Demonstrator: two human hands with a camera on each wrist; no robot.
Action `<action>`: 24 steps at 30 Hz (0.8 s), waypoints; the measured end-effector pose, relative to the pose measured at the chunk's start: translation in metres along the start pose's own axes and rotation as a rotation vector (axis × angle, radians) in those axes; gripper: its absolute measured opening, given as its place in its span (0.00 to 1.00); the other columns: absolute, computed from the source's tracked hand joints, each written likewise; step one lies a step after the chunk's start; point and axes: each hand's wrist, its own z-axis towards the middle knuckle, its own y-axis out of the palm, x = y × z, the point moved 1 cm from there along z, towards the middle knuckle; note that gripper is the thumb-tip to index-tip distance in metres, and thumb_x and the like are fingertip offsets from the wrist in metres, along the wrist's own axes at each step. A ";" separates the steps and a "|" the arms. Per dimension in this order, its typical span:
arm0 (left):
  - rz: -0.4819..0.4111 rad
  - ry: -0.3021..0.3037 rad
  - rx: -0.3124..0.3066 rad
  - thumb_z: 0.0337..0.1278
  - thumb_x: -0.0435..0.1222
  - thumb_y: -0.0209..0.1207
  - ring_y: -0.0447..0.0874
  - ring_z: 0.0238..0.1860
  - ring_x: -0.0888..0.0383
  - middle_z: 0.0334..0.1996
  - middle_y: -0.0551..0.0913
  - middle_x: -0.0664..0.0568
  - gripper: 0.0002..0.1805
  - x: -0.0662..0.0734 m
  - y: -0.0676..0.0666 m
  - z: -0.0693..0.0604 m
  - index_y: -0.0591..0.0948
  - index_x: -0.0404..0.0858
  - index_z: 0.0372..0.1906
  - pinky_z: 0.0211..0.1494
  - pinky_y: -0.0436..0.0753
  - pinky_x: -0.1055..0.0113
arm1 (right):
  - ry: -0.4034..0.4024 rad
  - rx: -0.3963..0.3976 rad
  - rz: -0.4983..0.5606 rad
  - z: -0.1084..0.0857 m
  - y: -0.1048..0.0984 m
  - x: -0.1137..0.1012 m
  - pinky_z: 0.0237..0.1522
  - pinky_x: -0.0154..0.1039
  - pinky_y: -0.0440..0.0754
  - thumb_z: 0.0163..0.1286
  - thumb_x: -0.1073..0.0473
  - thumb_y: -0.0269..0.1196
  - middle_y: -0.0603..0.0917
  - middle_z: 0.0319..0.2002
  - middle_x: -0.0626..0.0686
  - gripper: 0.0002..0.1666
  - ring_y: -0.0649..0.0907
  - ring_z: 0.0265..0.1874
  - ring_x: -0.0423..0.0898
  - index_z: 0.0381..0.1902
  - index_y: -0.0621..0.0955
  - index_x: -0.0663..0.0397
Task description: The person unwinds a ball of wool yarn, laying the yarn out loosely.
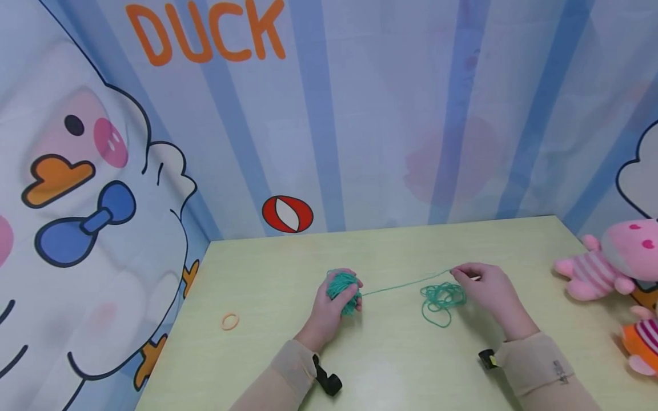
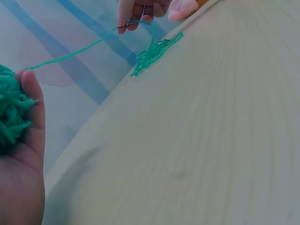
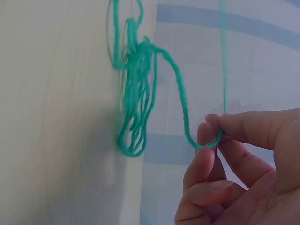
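Note:
In the head view the left hand (image 1: 325, 319) grips a ball of green yarn (image 1: 343, 288), thumb over its front; the left wrist view shows the ball (image 2: 10, 110) at its left edge. A strand (image 1: 403, 285) runs fairly straight from the ball to the right hand (image 1: 490, 291), which pinches it between thumb and fingertips. Beside that hand a loose tangle of yarn (image 1: 443, 297) lies on the table. The right wrist view has the yarn passing through the pinching right hand (image 3: 243, 164) and curving to the looped pile (image 3: 137, 93).
An orange ring (image 1: 230, 321) lies on the table (image 1: 257, 262) at the left. A pink striped plush toy (image 1: 596, 274) and an orange one (image 1: 649, 337) sit at the right edge. A printed duck curtain (image 1: 370, 114) hangs behind and at the left.

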 end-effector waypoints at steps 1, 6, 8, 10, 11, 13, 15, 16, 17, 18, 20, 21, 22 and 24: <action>-0.014 0.002 0.008 0.84 0.40 0.59 0.85 0.38 0.58 0.56 0.81 0.36 0.24 0.000 0.000 0.000 0.68 0.29 0.69 0.45 0.92 0.67 | 0.012 -0.004 -0.007 0.001 -0.001 0.003 0.46 0.49 0.84 0.87 0.42 0.58 0.89 0.59 0.66 0.30 0.86 0.53 0.61 0.65 0.86 0.62; -0.051 0.002 0.046 0.83 0.40 0.61 0.87 0.40 0.58 0.55 0.79 0.34 0.26 0.002 0.001 0.000 0.67 0.27 0.70 0.46 0.93 0.67 | 0.083 -0.031 -0.047 0.002 -0.004 0.014 0.59 0.65 0.85 0.87 0.43 0.57 0.85 0.65 0.71 0.32 0.84 0.62 0.69 0.68 0.83 0.65; -0.045 -0.004 0.065 0.82 0.39 0.61 0.88 0.42 0.58 0.54 0.80 0.35 0.27 0.002 0.001 0.000 0.68 0.27 0.71 0.46 0.93 0.66 | 0.108 -0.050 -0.068 0.003 -0.006 0.017 0.60 0.66 0.84 0.87 0.44 0.57 0.85 0.65 0.72 0.31 0.84 0.63 0.70 0.68 0.83 0.67; -0.025 -0.010 0.095 0.82 0.38 0.62 0.90 0.44 0.56 0.52 0.82 0.35 0.27 0.002 0.001 0.000 0.68 0.26 0.71 0.46 0.94 0.65 | 0.129 -0.069 -0.090 0.003 -0.009 0.020 0.60 0.67 0.85 0.86 0.45 0.57 0.85 0.65 0.72 0.31 0.84 0.62 0.71 0.67 0.83 0.68; -0.014 -0.015 0.110 0.82 0.38 0.62 0.90 0.45 0.55 0.51 0.84 0.37 0.26 0.002 0.002 0.001 0.69 0.27 0.70 0.45 0.94 0.65 | 0.137 -0.075 -0.104 0.003 -0.010 0.022 0.60 0.67 0.84 0.86 0.46 0.57 0.84 0.65 0.73 0.31 0.84 0.62 0.71 0.67 0.83 0.68; 0.005 -0.021 0.135 0.82 0.36 0.61 0.91 0.46 0.51 0.48 0.86 0.41 0.25 0.001 0.002 0.002 0.69 0.26 0.70 0.44 0.95 0.64 | 0.149 -0.086 -0.127 0.003 -0.012 0.025 0.61 0.68 0.84 0.86 0.46 0.57 0.84 0.65 0.73 0.31 0.84 0.62 0.72 0.67 0.83 0.68; 0.014 -0.025 0.152 0.82 0.35 0.61 0.91 0.46 0.48 0.45 0.88 0.45 0.23 0.001 0.002 0.002 0.70 0.26 0.69 0.44 0.95 0.64 | 0.152 -0.099 -0.141 0.004 -0.013 0.027 0.62 0.69 0.83 0.86 0.47 0.57 0.84 0.65 0.73 0.30 0.83 0.63 0.73 0.66 0.84 0.68; 0.013 -0.027 0.156 0.82 0.34 0.61 0.91 0.45 0.47 0.44 0.88 0.47 0.22 0.001 0.002 0.003 0.71 0.27 0.68 0.44 0.95 0.64 | 0.146 -0.104 -0.149 0.004 -0.012 0.027 0.62 0.69 0.83 0.85 0.48 0.57 0.84 0.65 0.73 0.29 0.83 0.63 0.73 0.65 0.84 0.68; 0.012 -0.029 0.160 0.82 0.34 0.61 0.91 0.44 0.47 0.43 0.88 0.48 0.21 0.001 0.002 0.003 0.71 0.28 0.68 0.45 0.95 0.64 | 0.142 -0.108 -0.156 0.005 -0.012 0.027 0.61 0.68 0.83 0.85 0.48 0.58 0.85 0.64 0.73 0.28 0.83 0.62 0.73 0.64 0.85 0.67; 0.009 -0.031 0.161 0.81 0.34 0.62 0.91 0.44 0.48 0.42 0.88 0.49 0.21 0.001 0.002 0.003 0.72 0.29 0.67 0.45 0.95 0.64 | 0.133 -0.115 -0.163 0.005 -0.010 0.026 0.60 0.67 0.84 0.85 0.49 0.59 0.85 0.64 0.73 0.28 0.84 0.61 0.72 0.64 0.85 0.67; 0.008 -0.035 0.160 0.81 0.35 0.63 0.91 0.42 0.50 0.42 0.88 0.50 0.21 0.000 0.002 0.004 0.72 0.30 0.67 0.46 0.95 0.63 | 0.104 -0.120 -0.166 0.005 -0.007 0.020 0.61 0.68 0.83 0.84 0.49 0.59 0.84 0.65 0.74 0.28 0.83 0.62 0.73 0.66 0.83 0.67; 0.010 -0.038 0.157 0.80 0.36 0.64 0.92 0.42 0.52 0.41 0.89 0.50 0.22 -0.001 0.002 0.004 0.72 0.30 0.67 0.47 0.95 0.63 | 0.089 -0.113 -0.168 0.004 -0.004 0.015 0.61 0.68 0.83 0.84 0.49 0.60 0.82 0.66 0.75 0.29 0.83 0.62 0.73 0.67 0.82 0.67; 0.013 -0.042 0.154 0.80 0.37 0.64 0.92 0.42 0.53 0.42 0.89 0.50 0.23 -0.001 0.002 0.004 0.72 0.30 0.67 0.48 0.95 0.63 | 0.065 -0.098 -0.165 0.002 -0.001 0.010 0.61 0.69 0.83 0.84 0.49 0.60 0.81 0.67 0.75 0.29 0.83 0.63 0.73 0.69 0.81 0.67; 0.023 -0.044 0.138 0.80 0.39 0.65 0.93 0.42 0.55 0.42 0.89 0.50 0.25 -0.002 0.002 0.004 0.72 0.30 0.68 0.50 0.95 0.63 | 0.003 -0.062 -0.145 -0.001 0.007 -0.003 0.59 0.67 0.84 0.84 0.49 0.61 0.79 0.69 0.74 0.29 0.83 0.60 0.71 0.70 0.80 0.65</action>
